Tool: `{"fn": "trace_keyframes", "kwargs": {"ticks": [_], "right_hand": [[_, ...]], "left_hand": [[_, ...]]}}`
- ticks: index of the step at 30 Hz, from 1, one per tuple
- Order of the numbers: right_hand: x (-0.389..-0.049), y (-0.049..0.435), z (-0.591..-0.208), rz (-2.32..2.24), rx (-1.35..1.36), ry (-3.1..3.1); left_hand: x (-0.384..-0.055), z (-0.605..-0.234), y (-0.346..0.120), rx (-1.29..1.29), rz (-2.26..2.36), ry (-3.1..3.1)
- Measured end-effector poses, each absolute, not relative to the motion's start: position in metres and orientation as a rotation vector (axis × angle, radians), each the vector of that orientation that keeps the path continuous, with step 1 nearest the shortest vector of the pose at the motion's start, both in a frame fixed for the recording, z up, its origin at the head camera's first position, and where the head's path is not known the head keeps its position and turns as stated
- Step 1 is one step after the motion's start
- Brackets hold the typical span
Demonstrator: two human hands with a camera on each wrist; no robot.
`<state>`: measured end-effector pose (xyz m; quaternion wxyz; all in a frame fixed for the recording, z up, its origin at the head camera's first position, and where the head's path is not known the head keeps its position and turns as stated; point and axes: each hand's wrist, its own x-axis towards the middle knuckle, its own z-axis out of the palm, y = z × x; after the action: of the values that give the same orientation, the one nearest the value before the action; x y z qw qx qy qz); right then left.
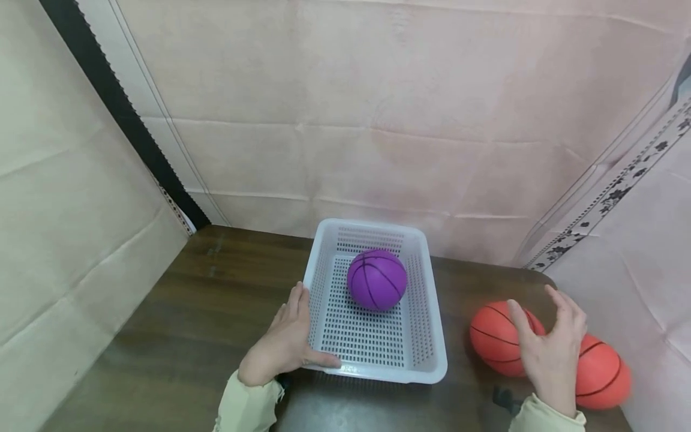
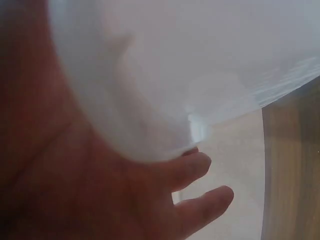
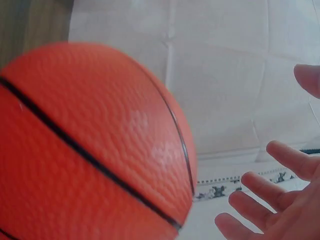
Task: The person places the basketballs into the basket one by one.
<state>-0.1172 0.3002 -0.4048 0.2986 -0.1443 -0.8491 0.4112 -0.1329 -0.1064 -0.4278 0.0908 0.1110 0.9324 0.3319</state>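
Observation:
At the near-left corner of a white plastic basket (image 1: 435, 336), my left hand (image 1: 286, 345) holds on with the thumb over the near rim and the fingers along the left side. The left wrist view shows the basket's rounded corner (image 2: 115, 120) against the palm. Inside the basket lies a purple mini basketball (image 1: 376, 280). My right hand (image 1: 556, 345) is above two orange-red mini basketballs, thumb and fingers spread, holding nothing. One ball (image 1: 493, 342) is left of the hand, the other (image 1: 607, 372) to its right. An orange-red ball (image 3: 95, 140) fills much of the right wrist view, apart from the fingers.
The basket and balls stand on a dark brown wooden table (image 1: 216, 324). Pale cloth walls (image 1: 378, 120) enclose it at the back and both sides. A small dark object (image 1: 504, 398) shows near the right sleeve.

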Motion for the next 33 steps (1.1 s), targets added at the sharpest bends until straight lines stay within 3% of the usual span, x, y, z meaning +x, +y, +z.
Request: {"fn": "trace_keyframes", "kwargs": {"ticks": [33], "right_hand": [[-0.126, 0.326, -0.417, 0.922, -0.405, -2.795]], "left_hand": [[-0.135, -0.433, -0.11, 0.28, 1.104, 2.624]]}}
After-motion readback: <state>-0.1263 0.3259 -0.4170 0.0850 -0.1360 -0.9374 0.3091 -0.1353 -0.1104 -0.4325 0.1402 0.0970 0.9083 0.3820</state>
